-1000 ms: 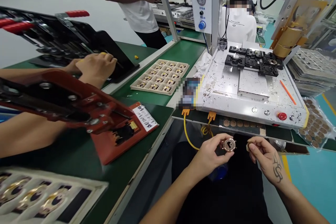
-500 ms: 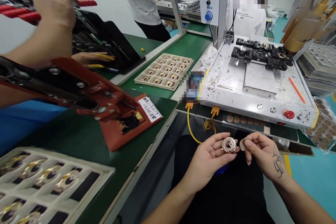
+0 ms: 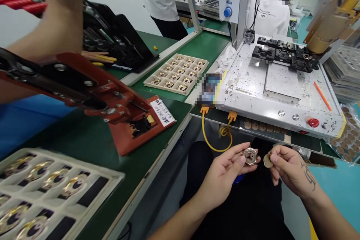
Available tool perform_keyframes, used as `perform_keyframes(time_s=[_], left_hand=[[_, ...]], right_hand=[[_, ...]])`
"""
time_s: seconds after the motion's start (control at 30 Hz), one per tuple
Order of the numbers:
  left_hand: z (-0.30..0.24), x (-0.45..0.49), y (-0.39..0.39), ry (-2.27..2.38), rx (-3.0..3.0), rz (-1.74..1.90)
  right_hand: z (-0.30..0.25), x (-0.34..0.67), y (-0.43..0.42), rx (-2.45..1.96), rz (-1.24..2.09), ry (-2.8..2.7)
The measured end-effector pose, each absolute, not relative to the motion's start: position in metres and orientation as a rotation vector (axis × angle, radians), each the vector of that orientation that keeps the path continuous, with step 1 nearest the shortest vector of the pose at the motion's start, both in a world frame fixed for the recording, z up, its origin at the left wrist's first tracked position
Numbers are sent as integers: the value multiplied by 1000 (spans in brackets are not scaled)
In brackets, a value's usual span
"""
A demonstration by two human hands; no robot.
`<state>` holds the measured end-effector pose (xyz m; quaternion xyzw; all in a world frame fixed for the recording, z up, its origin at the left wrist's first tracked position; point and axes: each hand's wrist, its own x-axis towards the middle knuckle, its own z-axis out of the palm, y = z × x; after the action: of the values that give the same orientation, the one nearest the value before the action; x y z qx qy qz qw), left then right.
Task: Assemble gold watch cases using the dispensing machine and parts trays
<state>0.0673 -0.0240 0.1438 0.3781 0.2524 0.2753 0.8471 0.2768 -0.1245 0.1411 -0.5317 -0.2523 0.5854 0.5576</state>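
My left hand [image 3: 225, 174] grips a small round rose-gold ring-shaped metal part, like a watch case [image 3: 250, 156], between thumb and fingers above my lap. It has a flat inner plate with a small hole. Just to the right, my right hand [image 3: 287, 167] pinches a thin round tan disc [image 3: 268, 161] between thumb and forefinger. The disc is tilted, its face partly towards me, and stays apart from the metal part.
In front stands a white machine [image 3: 247, 97] with black fixtures [image 3: 284, 54] and a red button [image 3: 313, 122]. Tan discs on a sheet [image 3: 347, 135] lie right. Trays of gold parts [image 3: 176, 73] and a red hand press [image 3: 123, 146] sit left, beside a co-worker's arm [image 3: 60, 18].
Both my hands have shifted slightly right in view. The disc has turned its face more towards me, and the metal part has tilted. The co-worker's raised hand has moved up at the press.
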Motion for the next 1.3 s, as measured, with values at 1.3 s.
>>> perform_keyframes(time_s=[1.3], left_hand=[[141,70,-40,559,953,595]], right_hand=[[157,248,-109,-1556,877,-1252]])
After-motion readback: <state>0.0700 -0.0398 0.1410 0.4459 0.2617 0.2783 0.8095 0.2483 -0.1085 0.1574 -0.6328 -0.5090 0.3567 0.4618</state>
